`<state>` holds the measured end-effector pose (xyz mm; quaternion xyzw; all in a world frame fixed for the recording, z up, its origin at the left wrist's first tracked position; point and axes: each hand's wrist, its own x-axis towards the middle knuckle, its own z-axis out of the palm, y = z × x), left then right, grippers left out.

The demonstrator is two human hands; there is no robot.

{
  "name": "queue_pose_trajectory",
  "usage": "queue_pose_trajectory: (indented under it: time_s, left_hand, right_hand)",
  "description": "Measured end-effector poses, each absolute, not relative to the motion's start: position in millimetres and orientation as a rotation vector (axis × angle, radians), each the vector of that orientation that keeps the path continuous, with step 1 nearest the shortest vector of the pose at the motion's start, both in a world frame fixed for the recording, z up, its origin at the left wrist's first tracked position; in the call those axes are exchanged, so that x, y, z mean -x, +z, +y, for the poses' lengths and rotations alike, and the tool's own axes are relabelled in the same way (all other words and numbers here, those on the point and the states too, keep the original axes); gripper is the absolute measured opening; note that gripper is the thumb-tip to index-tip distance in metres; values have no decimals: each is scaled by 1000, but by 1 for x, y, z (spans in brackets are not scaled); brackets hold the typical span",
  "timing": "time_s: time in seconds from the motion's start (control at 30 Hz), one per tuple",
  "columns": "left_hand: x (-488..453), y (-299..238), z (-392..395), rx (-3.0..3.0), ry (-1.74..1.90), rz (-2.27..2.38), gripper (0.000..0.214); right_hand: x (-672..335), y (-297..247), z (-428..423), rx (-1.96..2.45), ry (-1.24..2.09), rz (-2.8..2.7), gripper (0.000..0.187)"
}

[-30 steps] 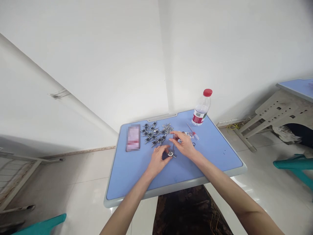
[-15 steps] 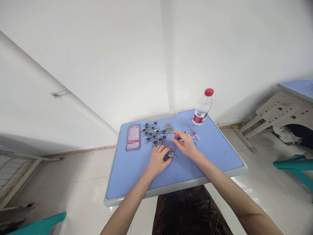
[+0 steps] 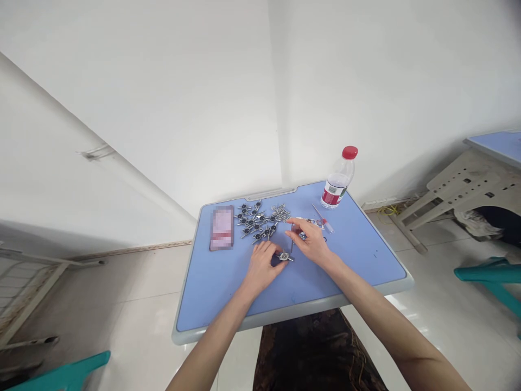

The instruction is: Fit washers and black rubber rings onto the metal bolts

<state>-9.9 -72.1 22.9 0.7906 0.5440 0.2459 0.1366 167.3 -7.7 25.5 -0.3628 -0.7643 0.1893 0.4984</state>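
Observation:
My left hand [image 3: 262, 264] rests on the blue desk [image 3: 228, 293] with its fingers curled round a small metal part [image 3: 284, 256] that pokes out on the right. My right hand [image 3: 310, 239] is just right of it, fingers pinched on a thin upright tool [image 3: 291, 239] that stands over that part. A heap of several black-and-silver metal parts [image 3: 257, 221] lies just beyond both hands.
A phone [image 3: 222, 227] lies at the desk's left back. A red-capped water bottle [image 3: 338, 178] stands at the back right, with a small screwdriver [image 3: 323, 219] in front of it. Teal chairs [image 3: 488, 274] and another desk [image 3: 493, 145] stand to the right.
Both hands have stayed in nearly the same place over the metal part; the view has shifted very slightly.

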Motion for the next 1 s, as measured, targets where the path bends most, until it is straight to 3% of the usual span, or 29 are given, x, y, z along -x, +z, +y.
queue_pose_trajectory:
  time_s: [1.0]
  left_hand:
    - [10, 18, -68, -2090, 763, 1598, 15]
  right_hand:
    - [-160, 21, -15, 693, 379, -1961, 19]
